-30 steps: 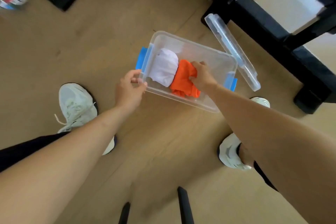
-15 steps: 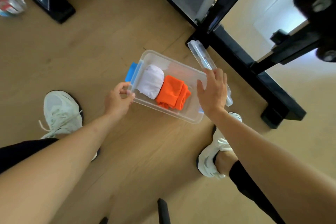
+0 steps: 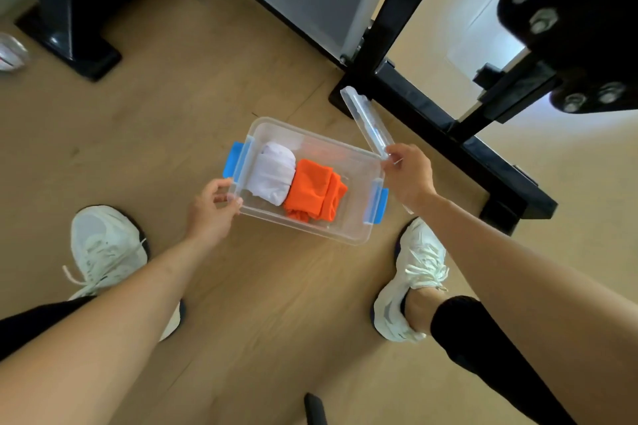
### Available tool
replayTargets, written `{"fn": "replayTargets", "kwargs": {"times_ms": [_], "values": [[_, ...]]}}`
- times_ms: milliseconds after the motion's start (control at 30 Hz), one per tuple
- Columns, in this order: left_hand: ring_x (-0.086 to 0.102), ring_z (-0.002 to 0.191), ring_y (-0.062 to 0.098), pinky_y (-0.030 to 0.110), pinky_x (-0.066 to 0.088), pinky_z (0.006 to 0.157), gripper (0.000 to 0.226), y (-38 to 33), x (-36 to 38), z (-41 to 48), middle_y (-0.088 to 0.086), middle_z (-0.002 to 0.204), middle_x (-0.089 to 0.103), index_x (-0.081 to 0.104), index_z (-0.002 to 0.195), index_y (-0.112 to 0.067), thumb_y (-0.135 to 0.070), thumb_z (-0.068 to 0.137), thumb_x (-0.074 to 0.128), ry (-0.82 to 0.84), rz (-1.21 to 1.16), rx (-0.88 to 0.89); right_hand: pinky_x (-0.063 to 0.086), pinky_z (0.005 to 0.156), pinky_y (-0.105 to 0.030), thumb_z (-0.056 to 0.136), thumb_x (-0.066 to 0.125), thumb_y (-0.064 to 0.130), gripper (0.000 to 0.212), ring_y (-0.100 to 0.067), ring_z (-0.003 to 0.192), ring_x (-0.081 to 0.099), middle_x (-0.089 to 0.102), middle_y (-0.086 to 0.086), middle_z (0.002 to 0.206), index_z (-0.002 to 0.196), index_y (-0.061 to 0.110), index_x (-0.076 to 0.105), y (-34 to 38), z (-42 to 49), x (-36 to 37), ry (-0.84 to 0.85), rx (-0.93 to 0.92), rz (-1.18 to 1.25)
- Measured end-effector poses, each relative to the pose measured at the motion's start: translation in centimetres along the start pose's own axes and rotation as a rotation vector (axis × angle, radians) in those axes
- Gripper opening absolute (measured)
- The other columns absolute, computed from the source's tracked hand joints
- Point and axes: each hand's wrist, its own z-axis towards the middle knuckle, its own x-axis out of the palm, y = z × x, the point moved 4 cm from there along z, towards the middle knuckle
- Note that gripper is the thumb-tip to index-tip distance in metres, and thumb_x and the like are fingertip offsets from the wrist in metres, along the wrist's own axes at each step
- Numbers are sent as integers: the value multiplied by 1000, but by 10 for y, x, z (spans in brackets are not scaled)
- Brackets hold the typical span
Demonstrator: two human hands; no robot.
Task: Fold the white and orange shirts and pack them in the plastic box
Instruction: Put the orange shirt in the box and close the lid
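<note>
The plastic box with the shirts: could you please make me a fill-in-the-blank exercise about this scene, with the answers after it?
1. The plastic box holds ____ shirts: the white shirt and the orange shirt.
2. The right hand holds the clear ____, which is off the box.
3. The left hand grips a box corner beside a latch of ____ colour.

Missing words: two; lid; blue.

white shirt (image 3: 272, 173), orange shirt (image 3: 312, 191), folded inside plastic box (image 3: 348, 231)
</note>
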Motion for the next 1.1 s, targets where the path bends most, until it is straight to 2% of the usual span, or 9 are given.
{"fn": "replayTargets", "kwargs": {"times_ms": [133, 333, 433, 567, 667, 733, 867, 967, 1100], "values": [[69, 96, 28, 51, 59, 85, 33, 1, -1, 1, 6, 101, 69, 62, 113, -30, -13, 87, 72, 43, -14, -19, 48, 94, -40, 93, 64, 10, 29, -26, 105, 58, 57, 0, 106, 121, 13, 66, 29, -30, 12, -63, -224, -62], [55, 66, 12, 19, 47, 55, 30, -10, 0, -9, 2, 91, 62, 62, 129, -17, -27, 104, 49, 110, -198, -155, 52, 76, -47, 84, 68, -1, 31, -33, 94, 57, 61, -8, 103, 113, 10, 68, 51, -85, 66, 31, -569, -277], [51, 64, 11, 24, 41, 57, 39, -17, -2, -12, 0, 85, 62, 66, 108, -19, -47, 104, 38, 137, -282, -217, 52, 71, -47, 79, 70, -4, 33, -34, 87, 56, 61, -8, 99, 108, 12, 66, 42, -105, 88, 62, -672, -352], [60, 75, 18, 34, 51, 69, 46, -23, 0, -7, -4, 86, 65, 65, 93, -25, -66, 73, 58, 125, -156, -141, 51, 69, -39, 78, 73, 0, 38, -29, 87, 56, 60, -3, 100, 112, 15, 65, 23, -124, 102, 104, -698, -424], [67, 97, 23, 46, 57, 91, 30, -17, 3, -4, -6, 96, 65, 64, 110, -22, -35, 84, 71, 82, -25, -94, 53, 83, -41, 85, 71, 11, 42, -27, 104, 57, 60, 0, 115, 125, 20, 61, 15, -125, 105, 203, -649, -445], [68, 103, 26, 50, 56, 93, 31, -15, 3, -3, -1, 103, 66, 63, 114, -22, -26, 85, 73, 58, 22, -78, 53, 88, -41, 89, 69, 18, 37, -26, 109, 57, 61, -1, 120, 125, 20, 63, 18, -123, 102, 249, -622, -370], [69, 101, 28, 51, 57, 91, 29, -16, 1, -1, 2, 102, 66, 63, 110, -20, -22, 84, 75, 54, 60, -71, 51, 89, -44, 91, 69, 19, 29, -29, 105, 56, 63, -5, 114, 119, 15, 67, 13, -112, 79, 22, -396, -163], [68, 100, 28, 51, 57, 92, 28, -17, 0, 1, 2, 100, 65, 61, 108, -19, -19, 85, 76, 74, 62, -88, 41, 104, -43, 87, 72, 33, 56, -30, 118, 43, 49, -9, 130, 138, 21, 52, -13, -98, 61, -103, -53, -199], [69, 101, 31, 52, 58, 91, 28, -12, -3, -1, 4, 103, 67, 61, 105, -19, -20, 83, 78, 90, 117, -95, 36, 111, -36, 77, 81, 46, 100, -23, 134, 38, 34, -3, 148, 156, 31, 21, -43, -86, 54, 15, 210, 57]]}}
